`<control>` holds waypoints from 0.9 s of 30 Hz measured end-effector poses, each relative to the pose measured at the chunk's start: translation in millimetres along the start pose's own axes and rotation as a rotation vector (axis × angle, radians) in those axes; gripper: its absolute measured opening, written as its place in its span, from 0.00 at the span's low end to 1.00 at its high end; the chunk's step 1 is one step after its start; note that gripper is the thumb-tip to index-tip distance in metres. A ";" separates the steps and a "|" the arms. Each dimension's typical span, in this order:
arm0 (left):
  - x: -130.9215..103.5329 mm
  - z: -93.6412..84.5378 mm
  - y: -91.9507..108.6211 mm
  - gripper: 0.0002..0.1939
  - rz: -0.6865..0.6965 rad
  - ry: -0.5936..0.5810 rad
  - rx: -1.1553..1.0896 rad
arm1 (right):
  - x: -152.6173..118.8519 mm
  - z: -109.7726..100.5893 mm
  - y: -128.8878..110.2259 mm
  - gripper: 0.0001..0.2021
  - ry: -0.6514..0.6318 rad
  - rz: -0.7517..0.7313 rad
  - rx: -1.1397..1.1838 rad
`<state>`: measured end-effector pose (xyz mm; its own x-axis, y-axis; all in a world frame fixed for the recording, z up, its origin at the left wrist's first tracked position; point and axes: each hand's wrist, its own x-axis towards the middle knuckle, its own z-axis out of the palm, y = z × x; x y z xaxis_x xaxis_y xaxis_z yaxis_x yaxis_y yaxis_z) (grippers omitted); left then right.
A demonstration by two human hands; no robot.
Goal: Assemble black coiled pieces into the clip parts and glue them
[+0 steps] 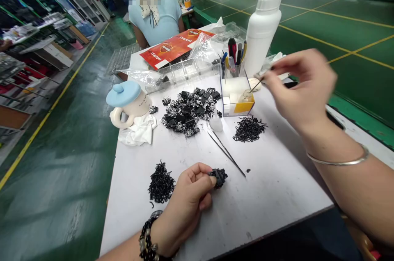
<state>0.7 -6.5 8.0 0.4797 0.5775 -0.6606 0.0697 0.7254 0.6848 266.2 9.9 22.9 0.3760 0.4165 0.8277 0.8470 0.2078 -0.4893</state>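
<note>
Between the thumb and fingers of my left hand (192, 195) is a small black part (218, 177), held low over the white table (271, 195). My right hand (303, 84) is raised at the right and pinches a thin dark stick (256, 85), whose lower end reaches a small clear container (246, 96) at the clear box (238, 110). Black and metal parts (189, 111) lie heaped in the middle. Small black curved pieces form one pile (161, 183) left of my left hand and another pile (250, 129) below the box. Tweezers (227, 152) lie between.
A mug with a blue lid (124, 95) stands at the left on crumpled tissue (138, 130). Behind are plastic trays (184, 70), a red-orange sheet (175, 47), tools (233, 53) and a tall white bottle (263, 33). A person in light blue (161, 17) sits beyond the table.
</note>
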 end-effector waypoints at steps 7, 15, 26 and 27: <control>-0.5 0.5 -1.0 0.14 0.004 -0.003 -0.004 | 5.5 -11.7 -14.1 0.11 0.221 -0.012 0.125; 0.1 1.4 -0.3 0.15 0.010 -0.019 0.035 | -41.6 -8.6 -63.6 0.12 -0.347 0.382 0.821; -0.2 2.0 -0.4 0.15 0.009 -0.005 0.045 | -53.0 -6.6 -70.5 0.11 -0.488 0.397 0.843; -0.2 2.0 -0.7 0.15 0.011 -0.008 0.044 | -53.1 -6.5 -70.4 0.11 -0.491 0.400 0.845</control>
<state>2.3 -7.8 8.3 0.4876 0.5821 -0.6507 0.1024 0.7020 0.7047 189.0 -32.7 15.2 0.2164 0.8643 0.4540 0.0865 0.4463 -0.8907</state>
